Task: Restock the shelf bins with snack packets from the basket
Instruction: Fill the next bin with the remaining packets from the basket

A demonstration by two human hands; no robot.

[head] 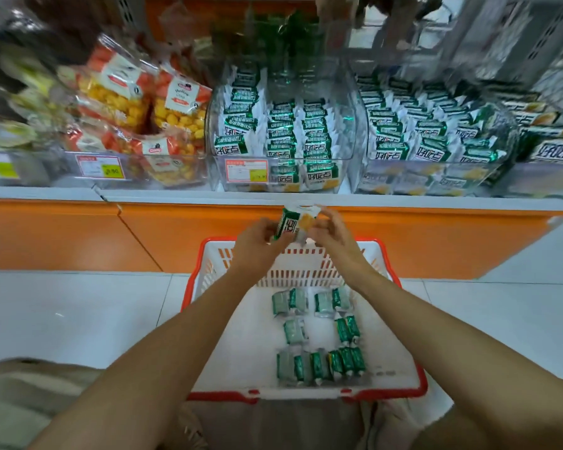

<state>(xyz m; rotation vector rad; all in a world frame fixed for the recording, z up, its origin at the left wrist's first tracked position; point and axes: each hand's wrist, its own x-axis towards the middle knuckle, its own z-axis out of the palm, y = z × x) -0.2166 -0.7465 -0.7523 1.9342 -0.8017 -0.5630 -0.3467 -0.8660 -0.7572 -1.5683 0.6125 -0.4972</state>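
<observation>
Packet (294, 224) held in the air between both hands, over the far wall of the basket (306, 264) and below the shelf edge. Left hand (257, 241) grips its green end; right hand (333, 235) pinches the white end with curled fingertips. The long axis appears to run roughly hand to hand, tilted up toward the right, printed face toward the camera. Middle bin (350, 134), holding rows of matching packets, lies straight ahead of and above the packet; the right bin (509, 131), also matching, lies off to the right. Both hands are about equally near the middle bin. Placing probably calls for a forward and upward reach. More packets (319, 365) remain on the basket floor.
</observation>
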